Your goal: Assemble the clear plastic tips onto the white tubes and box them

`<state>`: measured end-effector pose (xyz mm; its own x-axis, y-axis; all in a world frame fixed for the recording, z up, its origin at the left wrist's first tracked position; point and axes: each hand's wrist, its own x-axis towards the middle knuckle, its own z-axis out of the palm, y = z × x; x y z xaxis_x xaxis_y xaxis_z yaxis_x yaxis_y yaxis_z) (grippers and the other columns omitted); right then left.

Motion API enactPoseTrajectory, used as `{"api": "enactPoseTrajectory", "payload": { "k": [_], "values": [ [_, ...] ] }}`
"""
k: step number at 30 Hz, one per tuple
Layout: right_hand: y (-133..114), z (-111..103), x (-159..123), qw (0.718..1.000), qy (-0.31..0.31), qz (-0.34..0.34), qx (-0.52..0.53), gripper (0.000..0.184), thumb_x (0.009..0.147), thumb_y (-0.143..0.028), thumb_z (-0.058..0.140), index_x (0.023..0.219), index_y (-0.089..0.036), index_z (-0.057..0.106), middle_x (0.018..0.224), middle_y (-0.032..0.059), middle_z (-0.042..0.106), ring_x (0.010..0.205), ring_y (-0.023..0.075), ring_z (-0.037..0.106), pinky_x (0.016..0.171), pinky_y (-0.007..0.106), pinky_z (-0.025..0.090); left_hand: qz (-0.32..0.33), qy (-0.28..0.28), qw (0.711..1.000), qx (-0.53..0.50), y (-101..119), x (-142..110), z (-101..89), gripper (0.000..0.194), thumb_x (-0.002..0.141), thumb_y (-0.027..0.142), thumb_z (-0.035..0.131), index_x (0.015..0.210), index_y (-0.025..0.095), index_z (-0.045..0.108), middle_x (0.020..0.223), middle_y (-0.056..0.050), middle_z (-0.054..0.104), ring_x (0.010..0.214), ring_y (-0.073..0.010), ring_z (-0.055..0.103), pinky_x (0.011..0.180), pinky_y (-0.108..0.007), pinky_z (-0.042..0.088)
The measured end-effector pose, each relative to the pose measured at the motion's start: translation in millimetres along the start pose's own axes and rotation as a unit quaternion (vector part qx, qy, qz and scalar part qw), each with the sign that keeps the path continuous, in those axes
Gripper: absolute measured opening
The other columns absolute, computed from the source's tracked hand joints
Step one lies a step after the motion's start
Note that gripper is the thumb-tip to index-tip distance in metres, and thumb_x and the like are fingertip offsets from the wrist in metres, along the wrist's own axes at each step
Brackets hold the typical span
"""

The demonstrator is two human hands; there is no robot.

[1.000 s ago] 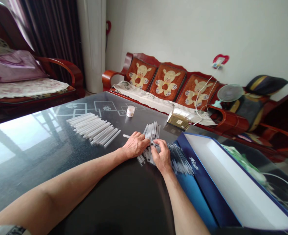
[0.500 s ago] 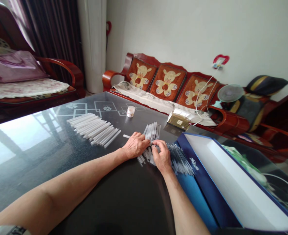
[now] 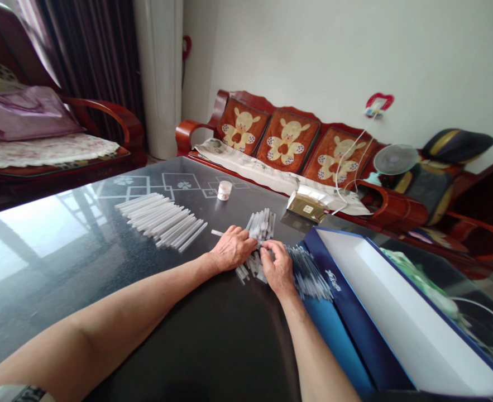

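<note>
My left hand (image 3: 234,249) is closed round a slim white tube (image 3: 216,232), whose end sticks out at the left by the knuckles. Fingertip to fingertip with it, my right hand (image 3: 278,267) pinches close to the left fingers; what lies in that pinch is hidden. Beneath and behind both hands is a loose pile of short translucent white tubes (image 3: 262,222), partly covered by them. To the right of my right hand lies a heap of thin, dark-and-clear sticks (image 3: 311,274). Further left, many longer white tubes (image 3: 162,221) lie side by side in a slanted row.
A small white round tub (image 3: 224,191) stands on the dark glossy table (image 3: 146,335). Beyond the piles is a tissue pack (image 3: 307,205). A long blue box (image 3: 355,312) with a white inside lies open at the right, beside a green-and-white bag (image 3: 417,279). A wooden sofa (image 3: 225,111) stands behind.
</note>
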<state>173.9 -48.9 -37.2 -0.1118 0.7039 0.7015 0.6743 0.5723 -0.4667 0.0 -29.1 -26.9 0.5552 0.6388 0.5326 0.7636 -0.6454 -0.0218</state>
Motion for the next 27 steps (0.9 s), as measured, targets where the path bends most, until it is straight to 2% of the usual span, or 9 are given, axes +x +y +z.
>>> {"api": "enactPoseTrajectory", "payload": {
  "k": [4, 9, 15, 21, 27],
  "values": [
    [-3.1, -1.5, 0.5, 1.0, 0.007, 0.011, -0.001, 0.017, 0.083, -0.03, 0.053, 0.091, -0.018, 0.063, 0.094, 0.0087, 0.066, 0.093, 0.0214, 0.061, 0.085, 0.037, 0.048, 0.001, 0.0, 1.0, -0.007, 0.3, 0.1, 0.4, 0.037, 0.098, 0.035, 0.029, 0.09, 0.019, 0.061, 0.076, -0.004, 0.053, 0.073, -0.0169, 0.045, 0.075, -0.034, 0.033],
    [0.0, -0.1, 0.4, 1.0, -0.005, 0.02, -0.019, 0.022, 0.088, -0.03, 0.047, 0.082, -0.019, 0.065, 0.087, 0.0079, 0.067, 0.085, 0.0204, 0.062, 0.081, 0.035, 0.048, 0.006, 0.002, 1.0, 0.0, 0.2, 0.0, 0.1, 0.036, 0.098, 0.035, 0.03, 0.088, 0.019, 0.061, 0.075, -0.004, 0.053, 0.073, -0.017, 0.045, 0.075, -0.034, 0.032],
    [1.6, 1.2, -0.8, 1.0, -0.002, 0.01, -0.008, 0.011, 0.081, -0.024, 0.053, 0.083, -0.019, 0.062, 0.088, 0.0068, 0.065, 0.088, 0.0204, 0.061, 0.082, 0.035, 0.048, 0.004, 0.007, 1.0, -0.004, -1.0, -0.4, 2.2, 0.033, 0.097, 0.032, 0.031, 0.087, 0.019, 0.061, 0.076, -0.004, 0.053, 0.073, -0.0172, 0.045, 0.075, -0.034, 0.033],
    [-0.7, 0.8, -0.9, 0.999, 0.0, 0.021, -0.025, 0.007, 0.074, -0.021, 0.054, 0.078, -0.02, 0.06, 0.085, 0.0057, 0.064, 0.085, 0.021, 0.06, 0.081, 0.036, 0.048, 0.003, 0.001, 1.0, -0.005, -1.5, -0.2, 3.6, 0.03, 0.096, 0.029, 0.034, 0.09, 0.018, 0.061, 0.077, -0.005, 0.053, 0.075, -0.0176, 0.046, 0.076, -0.035, 0.034],
    [-2.1, 0.5, -0.2, 1.0, 0.016, 0.004, -0.006, 0.01, 0.079, -0.024, 0.055, 0.085, -0.02, 0.063, 0.09, 0.0069, 0.065, 0.09, 0.0212, 0.061, 0.084, 0.037, 0.048, 0.007, 0.003, 1.0, 0.004, -1.1, -0.2, 2.6, 0.031, 0.096, 0.03, 0.033, 0.091, 0.019, 0.061, 0.077, -0.005, 0.053, 0.074, -0.0181, 0.046, 0.075, -0.034, 0.034]
  ]
}}
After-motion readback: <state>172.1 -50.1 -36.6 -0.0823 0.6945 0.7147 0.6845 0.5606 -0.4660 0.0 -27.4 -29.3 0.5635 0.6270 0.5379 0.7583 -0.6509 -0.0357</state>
